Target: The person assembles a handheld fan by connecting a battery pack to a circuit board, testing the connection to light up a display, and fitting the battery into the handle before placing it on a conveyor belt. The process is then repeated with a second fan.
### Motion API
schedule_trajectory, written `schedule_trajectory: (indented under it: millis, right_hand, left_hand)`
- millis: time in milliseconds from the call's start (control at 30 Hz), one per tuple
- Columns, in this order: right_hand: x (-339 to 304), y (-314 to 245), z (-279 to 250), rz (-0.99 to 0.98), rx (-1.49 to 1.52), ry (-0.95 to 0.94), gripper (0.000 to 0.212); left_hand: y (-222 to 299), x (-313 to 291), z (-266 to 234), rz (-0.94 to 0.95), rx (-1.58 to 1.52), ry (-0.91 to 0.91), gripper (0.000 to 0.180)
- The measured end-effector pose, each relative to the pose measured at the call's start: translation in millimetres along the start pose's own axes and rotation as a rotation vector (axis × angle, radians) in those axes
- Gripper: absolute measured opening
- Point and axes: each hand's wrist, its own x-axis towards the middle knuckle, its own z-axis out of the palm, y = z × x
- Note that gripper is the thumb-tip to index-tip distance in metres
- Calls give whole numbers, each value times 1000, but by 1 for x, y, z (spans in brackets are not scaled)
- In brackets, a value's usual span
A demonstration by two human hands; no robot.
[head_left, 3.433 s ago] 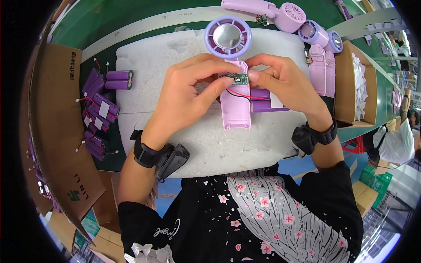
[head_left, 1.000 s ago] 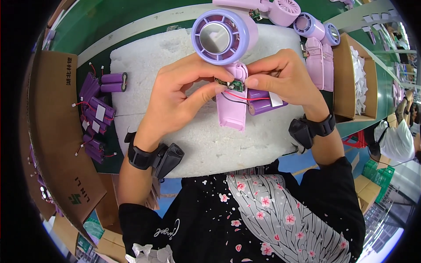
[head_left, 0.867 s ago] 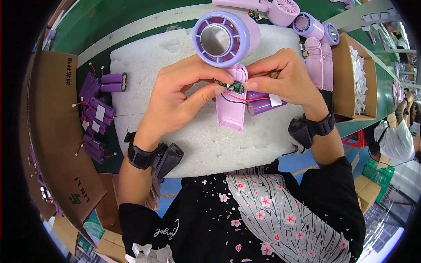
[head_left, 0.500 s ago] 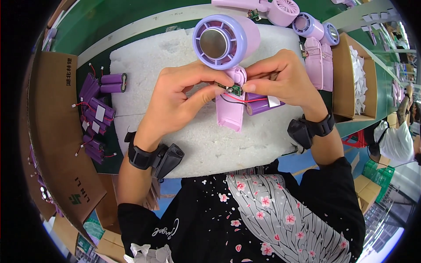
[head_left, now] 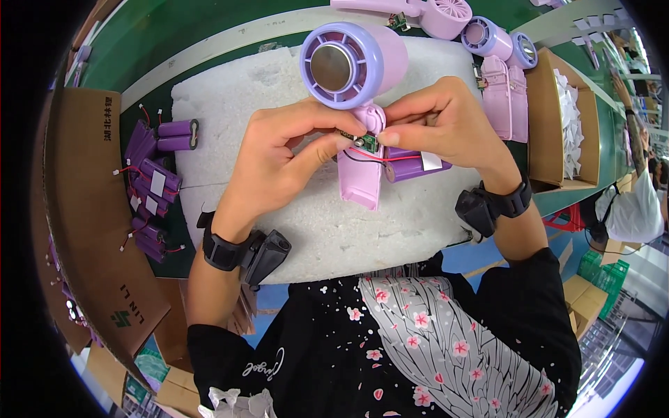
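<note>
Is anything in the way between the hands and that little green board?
Nothing I can see. The left hand already pinches one end of the green circuit board, and the right hand has its thumb right by the other end. The red wire passes on the near side.

Green worktop [head_left: 209, 29] above blue floor [head_left: 454, 260], green crate [head_left: 609, 287] toward the right.

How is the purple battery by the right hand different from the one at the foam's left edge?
The purple battery pack by the right hand has a white label; the purple pack at the left edge of the white foam shows none.
The first lies beside the pink fan handle; the second, beside other purple packs.
Both have two purple cells.
</note>
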Motion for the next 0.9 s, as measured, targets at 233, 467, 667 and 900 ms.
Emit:
schedule_trajectory:
  millis: [233, 467, 667, 900]
  right_hand:
    - [2, 4, -2, -22, -11, -32, 24]
    - [3, 8, -1, -9, 21, -45, 25]
    - [4, 12, 1, -2, 58, -24, 27]
    - [2, 5, 0, -10, 50, -12, 23]
  left_hand:
    - [1, 4, 0, 105, 72, 60, 21]
    - [-2, 4, 1, 105, 69, 70, 22]
    - [-2, 3, 1, 67, 33, 73, 22]
    - [-1, 1, 0, 67, 39, 54, 18]
